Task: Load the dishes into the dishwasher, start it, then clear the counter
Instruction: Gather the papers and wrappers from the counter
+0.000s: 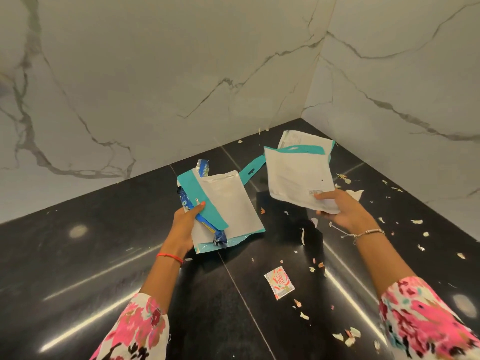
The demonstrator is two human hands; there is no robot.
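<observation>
My left hand [185, 224] grips a bundle of empty packets above the black counter [104, 255]: a white pouch with teal trim [228, 203], a blue wrapper [205, 224] and a teal torn strip. My right hand [342, 211] pinches the lower edge of a second white and teal pouch [298, 175], held up near the corner, with another printed packet [298, 137] behind it. A small red and white sachet [279, 282] lies flat on the counter between my forearms.
Small peel scraps and paper bits [345, 335] are scattered over the right half of the counter. White marble walls [155, 74] meet in a corner at the back right. A loose teal strip [253, 170] hangs between the two pouches.
</observation>
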